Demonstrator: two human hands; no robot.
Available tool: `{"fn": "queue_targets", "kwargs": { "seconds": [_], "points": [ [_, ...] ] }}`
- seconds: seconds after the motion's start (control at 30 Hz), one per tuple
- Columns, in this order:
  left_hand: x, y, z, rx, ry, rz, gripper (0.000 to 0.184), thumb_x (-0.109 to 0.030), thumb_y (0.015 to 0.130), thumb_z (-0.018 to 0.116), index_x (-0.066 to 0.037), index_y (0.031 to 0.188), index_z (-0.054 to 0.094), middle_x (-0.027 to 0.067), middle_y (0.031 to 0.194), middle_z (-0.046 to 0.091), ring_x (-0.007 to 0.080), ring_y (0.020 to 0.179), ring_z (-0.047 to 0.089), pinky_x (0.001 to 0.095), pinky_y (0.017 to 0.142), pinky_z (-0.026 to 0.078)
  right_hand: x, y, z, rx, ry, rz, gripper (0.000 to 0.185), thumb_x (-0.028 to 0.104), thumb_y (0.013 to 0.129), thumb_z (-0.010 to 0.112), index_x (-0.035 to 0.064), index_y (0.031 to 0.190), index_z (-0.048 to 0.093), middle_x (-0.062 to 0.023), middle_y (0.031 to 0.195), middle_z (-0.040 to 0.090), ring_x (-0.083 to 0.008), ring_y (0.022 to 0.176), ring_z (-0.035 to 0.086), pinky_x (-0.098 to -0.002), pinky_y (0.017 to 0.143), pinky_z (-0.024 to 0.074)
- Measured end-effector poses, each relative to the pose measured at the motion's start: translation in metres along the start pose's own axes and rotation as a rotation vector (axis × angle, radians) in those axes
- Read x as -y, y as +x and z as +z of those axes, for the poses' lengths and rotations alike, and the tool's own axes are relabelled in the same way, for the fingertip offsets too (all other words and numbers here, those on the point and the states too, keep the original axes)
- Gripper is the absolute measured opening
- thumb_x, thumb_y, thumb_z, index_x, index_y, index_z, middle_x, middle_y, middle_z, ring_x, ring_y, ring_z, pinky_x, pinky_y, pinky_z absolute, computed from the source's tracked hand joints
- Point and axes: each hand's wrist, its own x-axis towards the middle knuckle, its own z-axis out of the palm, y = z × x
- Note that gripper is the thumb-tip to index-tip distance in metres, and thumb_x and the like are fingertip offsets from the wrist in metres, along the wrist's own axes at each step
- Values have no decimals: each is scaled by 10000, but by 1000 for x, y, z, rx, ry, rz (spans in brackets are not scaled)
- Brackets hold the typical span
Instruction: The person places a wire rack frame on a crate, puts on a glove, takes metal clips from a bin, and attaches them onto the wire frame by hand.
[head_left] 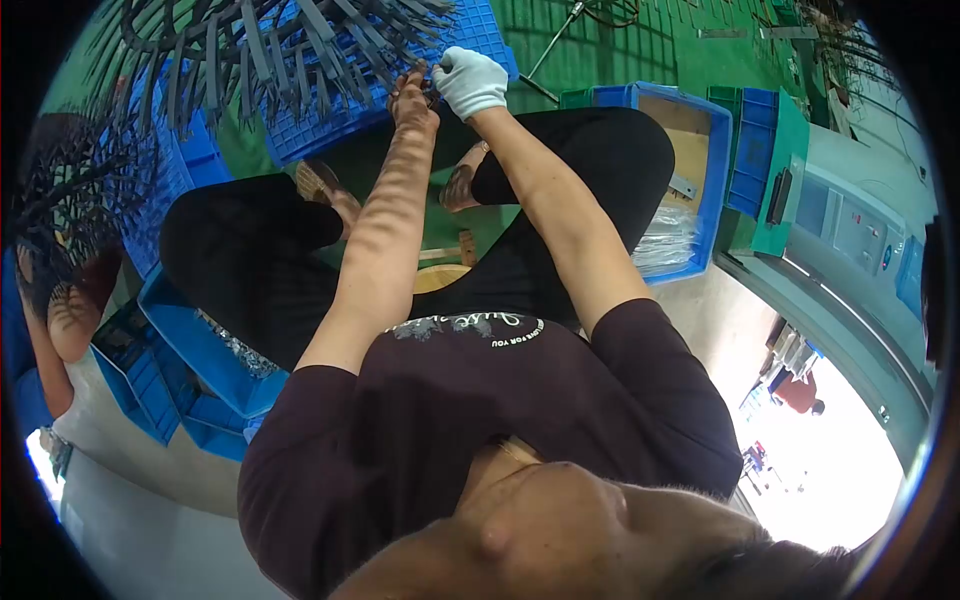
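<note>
My left hand [410, 104] is bare, raised beside a large cluster of dark grey strips [265, 60]. Its fingers are bent together around a small dark piece that I cannot make out. Touching or nearly touching it, my right hand [471, 83] wears a white glove and has its fingers closed toward the same spot. What the glove grips is hidden. Beneath and behind both hands lies a blue plastic crate [480, 35], partly covered by the strips.
By my right knee stands a blue bin [718, 170] with clear plastic bags [668, 240]. An open blue bin [185, 310] with small shiny parts is at my left. Another person's hand [72, 320] shows at far left, near more dark strips [75, 190]. A metal rod [552, 45] stands ahead.
</note>
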Motion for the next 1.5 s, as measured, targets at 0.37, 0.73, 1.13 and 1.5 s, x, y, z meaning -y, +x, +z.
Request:
{"fn": "queue_targets", "kwargs": {
  "seconds": [0.37,0.73,1.13,1.5],
  "points": [
    [-11,-7,-13,133,188,-130,277,-193,831,744,-67,1038,609,46,855,631,176,720,603,347,612,521,-3,-4,-1,-14,29,-15,191,347,766,696,165,822,703,-86,801,692,-303,773,664,-401,676,522],
    [-30,-20,-83,545,258,-453,646,-617,952,378,-42,1087,639,35,813,655,197,715,658,372,629,563,-3,-35,-31,625,-13,-139,244,255,777,676,159,994,731,-118,951,702,-309,891,667,-377,805,522],
    [-60,-42,-79,378,416,-384,456,-412,1007,429,-25,1111,648,69,978,694,208,844,669,368,661,569,17,-55,-35,448,8,-313,280,222,765,695,132,1030,710,-111,929,709,-308,885,667,-372,784,529],
    [-62,-52,-65,430,941,-156,273,-334,935,602,-92,1039,674,37,926,683,150,718,660,296,554,561,25,-54,-24,476,-233,-252,222,260,782,643,167,964,729,-135,902,697,-330,871,662,-425,758,522]
  ]
}}
